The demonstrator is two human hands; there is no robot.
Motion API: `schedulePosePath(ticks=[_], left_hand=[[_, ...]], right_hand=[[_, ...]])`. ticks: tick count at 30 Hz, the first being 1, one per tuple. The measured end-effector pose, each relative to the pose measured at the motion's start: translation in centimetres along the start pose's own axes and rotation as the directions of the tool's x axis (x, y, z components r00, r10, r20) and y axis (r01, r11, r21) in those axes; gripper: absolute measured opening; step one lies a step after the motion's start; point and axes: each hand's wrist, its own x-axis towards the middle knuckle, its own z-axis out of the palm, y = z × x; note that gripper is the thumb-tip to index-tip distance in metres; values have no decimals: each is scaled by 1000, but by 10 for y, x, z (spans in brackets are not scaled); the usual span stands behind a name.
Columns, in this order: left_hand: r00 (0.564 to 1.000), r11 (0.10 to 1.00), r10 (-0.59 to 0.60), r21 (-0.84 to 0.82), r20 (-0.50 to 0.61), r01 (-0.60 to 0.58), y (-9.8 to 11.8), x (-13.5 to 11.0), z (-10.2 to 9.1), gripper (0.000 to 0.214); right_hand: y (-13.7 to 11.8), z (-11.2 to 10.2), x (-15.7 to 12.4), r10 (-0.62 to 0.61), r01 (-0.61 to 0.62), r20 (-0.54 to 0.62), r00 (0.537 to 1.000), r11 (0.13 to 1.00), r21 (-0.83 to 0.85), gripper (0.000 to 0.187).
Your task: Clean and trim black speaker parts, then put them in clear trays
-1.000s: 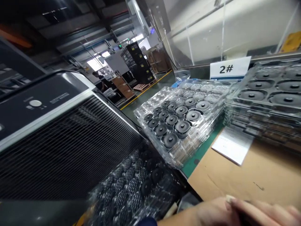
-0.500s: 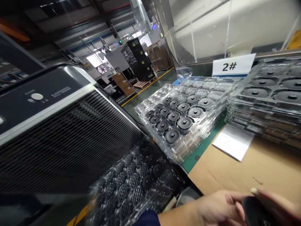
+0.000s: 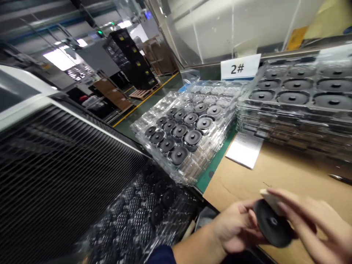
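Observation:
My left hand (image 3: 235, 227) grips a round black disc (image 3: 268, 223) with a small hub in its middle. The disc is tilted, its hub side turned toward me. Across its upper edge lies my right hand (image 3: 316, 216), fingers long and close together. Under those fingers shows a small pale piece (image 3: 272, 200), pressed against the disc; its kind is unclear. Both hands are over the near edge of a brown board (image 3: 239, 187). Similar dark discs sit in a clear plastic tray (image 3: 200, 161) ahead, with several pockets bare at its back.
At the right stands a stack of clear trays (image 3: 286, 119) with discs. A paper sheet (image 3: 244, 150) lies before it, under a "2#" sign (image 3: 239, 68). A dark pen-like object (image 3: 341, 179) is at the right. Lower left are another clear tray (image 3: 132, 209) and a black slatted panel (image 3: 63, 168).
The view has swung right and down, so trays and sign sit further left. Both hands and the disc have come up more fully into view, and the disc's hub now shows clearly.

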Motion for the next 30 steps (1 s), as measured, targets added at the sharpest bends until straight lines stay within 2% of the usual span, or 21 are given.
schedulePosePath(ticks=[2, 4, 6, 8, 10, 12, 14, 15, 17, 19, 21, 23, 25, 27, 29, 30], left_hand=[[996, 1000, 8, -11, 86, -7, 10, -6, 0, 79], [987, 998, 57, -37, 149, -52, 19, -11, -3, 74], [984, 997, 67, -54, 166, -59, 23, -15, -8, 67], [985, 997, 54, -65, 165, -44, 25, -17, -14, 66], [987, 997, 47, -67, 155, -37, 26, -17, -17, 67], [989, 998, 41, -53, 143, -33, 27, -17, -16, 68], [991, 999, 42, -29, 128, -38, 28, -15, -11, 69], [992, 999, 50, -13, 115, -49, 28, -14, -7, 69], [993, 995, 92, 33, 73, -94, 28, -12, 1, 69], [992, 989, 122, 81, 31, -124, 29, -9, 7, 67], [989, 984, 147, 101, -2, -146, 29, -8, 11, 64], [983, 980, 178, 101, -37, -173, 27, -8, 12, 62], [976, 974, 206, 110, -65, -199, 24, -8, 13, 65], [980, 976, 186, 132, -70, -176, 22, -8, 16, 65], [985, 978, 163, 138, -60, -154, 21, -8, 19, 60], [985, 979, 162, 136, -51, -154, 23, -8, 21, 59]], right_hand=[[13, 0, -9, 185, -184, 19, 983, 982, -46, 32], [19, 8, -25, 391, -389, 59, 918, 920, -46, 30], [21, 24, -43, 504, -509, 131, 854, 861, 3, 30], [21, 39, -59, 544, -560, 183, 819, 827, 47, 31], [22, 44, -64, 573, -590, 185, 799, 805, 57, 33], [20, 36, -57, 615, -626, 142, 775, 778, 51, 35], [8, 19, -39, 644, -646, 47, 763, 762, 53, 33], [-2, 11, -27, 642, -640, -19, 767, 766, 55, 31], [-28, -1, -5, 529, -523, -115, 841, 849, 80, 28], [-54, -3, 11, 306, -296, -100, 947, 950, 104, 31], [-70, 1, 18, 126, -121, -30, 992, 983, 135, 33], [-75, 7, 21, 72, -85, 85, 994, 982, 168, 32], [-73, 10, 22, 98, -119, 130, 987, 980, 160, 28], [-70, 12, 23, 121, -122, 21, 992, 986, 115, 28], [-69, 12, 21, 73, -65, -82, 994, 993, 102, 31], [-69, 11, 17, 37, -27, -84, 996, 992, 122, 34]])
